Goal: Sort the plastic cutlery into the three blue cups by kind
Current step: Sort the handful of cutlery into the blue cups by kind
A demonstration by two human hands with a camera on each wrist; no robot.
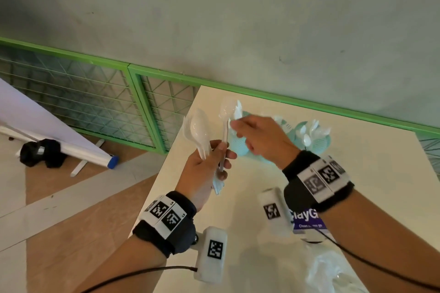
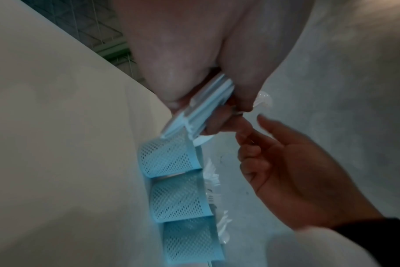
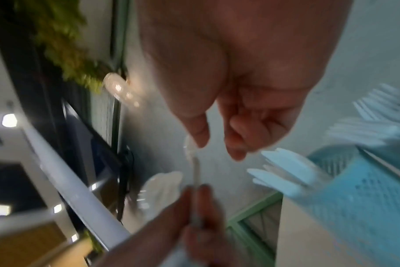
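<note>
My left hand (image 1: 217, 153) grips a bundle of white plastic spoons (image 1: 198, 129) above the white table (image 1: 238, 209). One more white spoon (image 1: 225, 112) stands upright between its fingers. My right hand (image 1: 236, 124) pinches that single spoon just below the bowl; the right wrist view shows my thumb (image 3: 198, 133) on its handle (image 3: 195, 168). Behind my right hand stand the blue mesh cups (image 1: 238, 148), one of which (image 1: 312, 137) holds white cutlery. In the left wrist view the three cups (image 2: 169, 157) (image 2: 178, 198) (image 2: 192, 242) stand in a row beyond the spoon handles (image 2: 201, 110).
A crumpled clear plastic bag (image 1: 333, 273) lies at the table's near right, with a purple card (image 1: 307, 221) beside it. The table's left edge (image 1: 166, 169) runs close under my left hand. A green mesh railing (image 1: 133, 93) and a rolled banner (image 1: 71, 147) lie beyond.
</note>
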